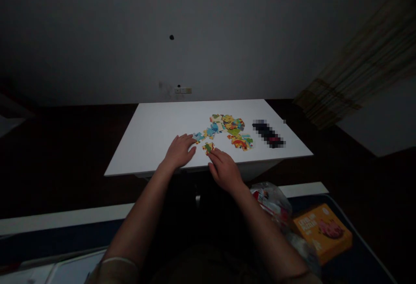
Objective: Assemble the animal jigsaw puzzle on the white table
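Observation:
My left hand (180, 150) lies low over the white table (162, 121), fingers stretched out and thumb apart. Its fingertips reach the blue jigsaw puzzle pieces (198, 137) at the near left end of a joined, colourful section. With its fingers extended, my right hand (225, 169) touches the lower edge of a yellow and green puzzle piece (208, 147); its thumb is spread away from it. This piece lies apart from the joined section (227, 122). More joined pieces with a red-orange curve (240, 142) lie to the right.
A dark, pixelated object (268, 133) lies on the table's right side. Below right, an orange puzzle box (323, 232) rests beside a clear plastic bag (273, 201) on a dark blue surface. A wall with a socket (183, 90) stands behind the table; a curtain (344, 71) hangs at right.

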### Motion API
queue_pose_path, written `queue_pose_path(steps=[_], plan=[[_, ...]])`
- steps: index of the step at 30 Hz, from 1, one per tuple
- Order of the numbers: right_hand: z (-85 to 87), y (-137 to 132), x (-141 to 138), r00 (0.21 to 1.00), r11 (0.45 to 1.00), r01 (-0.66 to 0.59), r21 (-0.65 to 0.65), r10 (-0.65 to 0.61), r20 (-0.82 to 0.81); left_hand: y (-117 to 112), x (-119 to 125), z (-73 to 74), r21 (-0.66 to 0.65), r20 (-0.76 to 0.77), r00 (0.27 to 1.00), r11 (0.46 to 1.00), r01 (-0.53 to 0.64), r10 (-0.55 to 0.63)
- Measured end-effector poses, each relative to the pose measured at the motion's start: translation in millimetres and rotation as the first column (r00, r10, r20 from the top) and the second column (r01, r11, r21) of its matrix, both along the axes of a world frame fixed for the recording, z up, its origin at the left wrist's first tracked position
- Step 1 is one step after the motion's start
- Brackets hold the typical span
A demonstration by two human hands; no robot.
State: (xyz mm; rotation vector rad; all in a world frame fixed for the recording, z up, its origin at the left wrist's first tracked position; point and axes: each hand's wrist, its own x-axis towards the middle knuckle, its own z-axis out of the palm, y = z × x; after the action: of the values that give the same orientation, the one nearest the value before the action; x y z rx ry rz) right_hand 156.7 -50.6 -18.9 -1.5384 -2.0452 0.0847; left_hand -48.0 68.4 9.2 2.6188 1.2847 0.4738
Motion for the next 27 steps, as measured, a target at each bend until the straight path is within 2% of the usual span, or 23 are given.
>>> queue_pose_path(steps=[3, 7, 9, 12, 14, 16, 19, 22, 27], plan=[[6.3, 5.0, -23.1, 0.998, 0.998, -0.066, -0.020, 0.066, 0.012, 0.8, -14.0, 1.1, 0.013, 0.009, 0.999, 0.999, -0.036, 0.036], [15.7, 20.4, -40.2, 0.988, 0.987, -0.157, -0.033, 0.157, -0.002, -7.9, -17.7, 1.8, 0.069, 0.032, 0.995, 0.993, -0.092, 0.090], [21.2, 34.4, -36.2, 0.992, 0.993, -0.119, -0.014, 0.118, -0.038, -14.5, -15.8, 1.1, 0.083, 0.042, 0.995, 0.992, -0.097, 0.094], [27.3, 61.3, -19.5, 0.998, 0.999, 0.041, 0.012, -0.040, -0.047, -21.1, -12.6, 0.2, 0.088, 0.029, 0.996, 0.992, -0.091, 0.089], [28.2, 76.8, -8.2, 0.994, 0.994, 0.111, 0.011, -0.111, 0.009, -21.8, -11.8, 0.1, 0.080, 0.019, 0.996, 0.993, -0.086, 0.085], [26.7, 84.5, -0.4, 0.988, 0.992, 0.126, 0.002, -0.126, 0.085, -20.3, -12.4, 0.4, 0.068, 0.020, 0.997, 0.995, -0.077, 0.076], [21.4, 79.1, 5.5, 0.983, 0.992, 0.128, -0.016, -0.125, 0.134, -16.1, -14.2, 0.5, 0.053, 0.026, 0.997, 0.996, -0.076, 0.075], [16.5, 62.7, 9.7, 0.987, 0.990, 0.139, -0.035, -0.136, 0.084, -11.4, -12.6, 0.1, 0.031, 0.025, 0.998, 0.997, -0.065, 0.064], [15.2, 46.3, 18.1, 0.997, 0.995, 0.071, -0.065, -0.072, -0.012, -6.9, -5.0, -3.0, -0.035, 0.027, 0.999, 0.999, -0.026, 0.027]])
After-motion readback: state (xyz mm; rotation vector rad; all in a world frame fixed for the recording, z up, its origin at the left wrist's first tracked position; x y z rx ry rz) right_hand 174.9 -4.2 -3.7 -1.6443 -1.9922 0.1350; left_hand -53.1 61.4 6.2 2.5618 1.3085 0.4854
